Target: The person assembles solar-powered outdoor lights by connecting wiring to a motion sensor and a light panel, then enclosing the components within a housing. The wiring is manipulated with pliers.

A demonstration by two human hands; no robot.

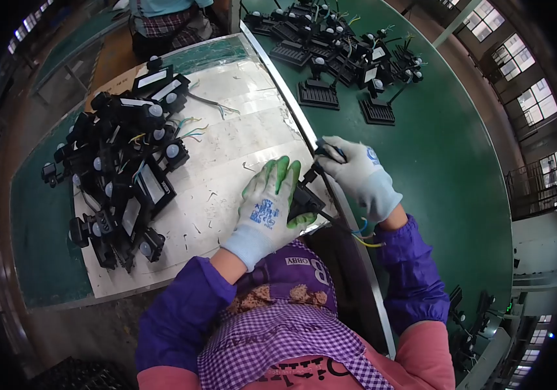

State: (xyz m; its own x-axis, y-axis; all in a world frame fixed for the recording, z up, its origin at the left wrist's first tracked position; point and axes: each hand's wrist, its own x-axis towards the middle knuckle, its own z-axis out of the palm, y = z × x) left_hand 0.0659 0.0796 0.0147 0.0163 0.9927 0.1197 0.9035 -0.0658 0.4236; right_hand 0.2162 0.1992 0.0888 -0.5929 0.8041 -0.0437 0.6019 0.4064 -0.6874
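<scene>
My left hand (pixel 266 207), in a white glove with green fingertips, lies over a black floodlight (pixel 307 199) on the white-covered board. Its fingers reach across the lamp and the thumb bends round the near side, hiding much of the body. From the lamp's near end a dark cable runs right to bare blue and yellow-green wires (pixel 364 234). My right hand (pixel 358 170), gloved too, closes on a dark rounded piece (pixel 330 152) beside the lamp's jointed bracket (pixel 311 174); I cannot tell what kind of piece it is.
Heaped on the left of the board (pixel 226 140) are several black floodlights with white domed sensors (pixel 126 156). More such lamps (pixel 346 49) lie at the far end of the green table (pixel 434 169). A metal edge (pixel 285 91) divides the surfaces. Another person (pixel 168 26) stands beyond.
</scene>
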